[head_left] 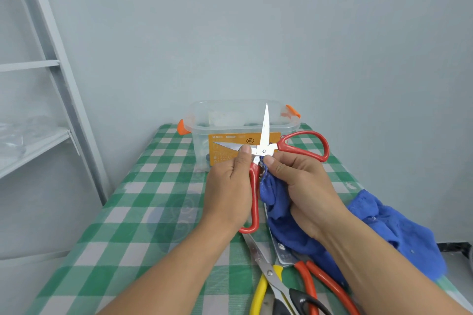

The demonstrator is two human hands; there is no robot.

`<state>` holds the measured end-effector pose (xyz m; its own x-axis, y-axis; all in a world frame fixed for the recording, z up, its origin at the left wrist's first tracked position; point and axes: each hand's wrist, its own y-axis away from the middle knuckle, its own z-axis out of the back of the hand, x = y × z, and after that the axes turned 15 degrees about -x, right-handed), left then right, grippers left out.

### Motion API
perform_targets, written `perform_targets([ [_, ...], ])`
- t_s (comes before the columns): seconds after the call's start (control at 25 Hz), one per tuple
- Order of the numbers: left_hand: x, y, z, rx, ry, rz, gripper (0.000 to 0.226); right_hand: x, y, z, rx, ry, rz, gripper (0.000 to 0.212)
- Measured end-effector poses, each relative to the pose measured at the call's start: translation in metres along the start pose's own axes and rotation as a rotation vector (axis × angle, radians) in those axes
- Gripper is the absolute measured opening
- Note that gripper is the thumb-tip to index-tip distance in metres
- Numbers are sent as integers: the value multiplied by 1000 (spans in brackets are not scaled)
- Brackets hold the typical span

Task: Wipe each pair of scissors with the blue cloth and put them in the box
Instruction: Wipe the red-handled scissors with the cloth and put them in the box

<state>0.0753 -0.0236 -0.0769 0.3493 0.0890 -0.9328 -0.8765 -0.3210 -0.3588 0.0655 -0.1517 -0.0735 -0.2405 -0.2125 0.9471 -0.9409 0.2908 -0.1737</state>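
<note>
Red-handled scissors (pixel 265 135) are spread wide open above the table, one blade pointing up, the other to the left. My left hand (pixel 230 186) grips one red handle, its thumb on the left blade. My right hand (pixel 304 186) pinches the blue cloth (pixel 384 225) against the pivot from below. The cloth trails down to the right edge of the table. The clear plastic box (pixel 202 140), with orange clips and an orange label, stands just behind the scissors.
More scissors lie at the near edge: a yellow and black pair (pixel 271 281) and a red-handled pair (pixel 320 284) partly under the cloth. The green checked tablecloth (pixel 143 202) covers the table. A grey metal shelf (pixel 38 135) stands at the left.
</note>
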Motion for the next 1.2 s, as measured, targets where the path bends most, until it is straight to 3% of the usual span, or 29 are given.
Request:
perform_targets([
  [0.32, 1, 0, 3, 20, 125, 100, 58, 1, 3, -1, -121, -77, 33, 7],
  [0.4, -1, 1, 2, -4, 118, 95, 61, 0, 3, -3, -123, -130, -15, 20],
  [0.56, -4, 5, -1, -1, 75, 64, 62, 0, 7, -9, -137, -216, -57, 23],
  [0.8, -1, 4, -2, 31, 110, 80, 61, 0, 8, -9, -223, 6, 206, 16],
  [1.08, 0, 2, 3, 5, 102, 118, 61, 1, 9, -8, -145, 119, 199, 8],
  [1.2, 1, 2, 2, -6, 90, 111, 63, 3, 12, -10, -114, 71, 122, 18],
])
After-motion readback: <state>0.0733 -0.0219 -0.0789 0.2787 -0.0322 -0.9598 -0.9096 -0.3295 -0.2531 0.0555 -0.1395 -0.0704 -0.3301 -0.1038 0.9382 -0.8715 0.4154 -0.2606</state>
